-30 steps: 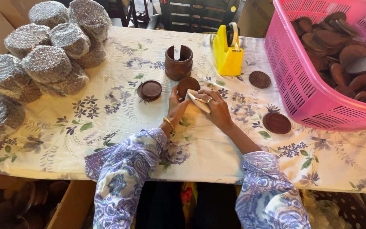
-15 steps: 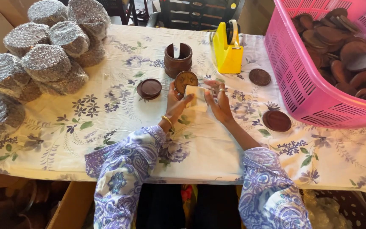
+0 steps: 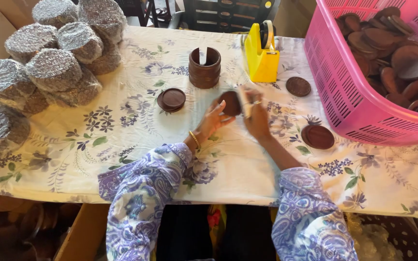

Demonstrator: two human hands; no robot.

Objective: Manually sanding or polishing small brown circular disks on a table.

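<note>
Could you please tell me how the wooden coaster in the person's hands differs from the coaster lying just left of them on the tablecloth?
The held coaster is lifted and tilted on edge between the left hand and right hand; the lying coaster rests flat on the tablecloth, untouched. The held coaster is partly hidden by fingers; the lying coaster shows fully, with a raised rim. Both are round, dark brown wood.
</note>
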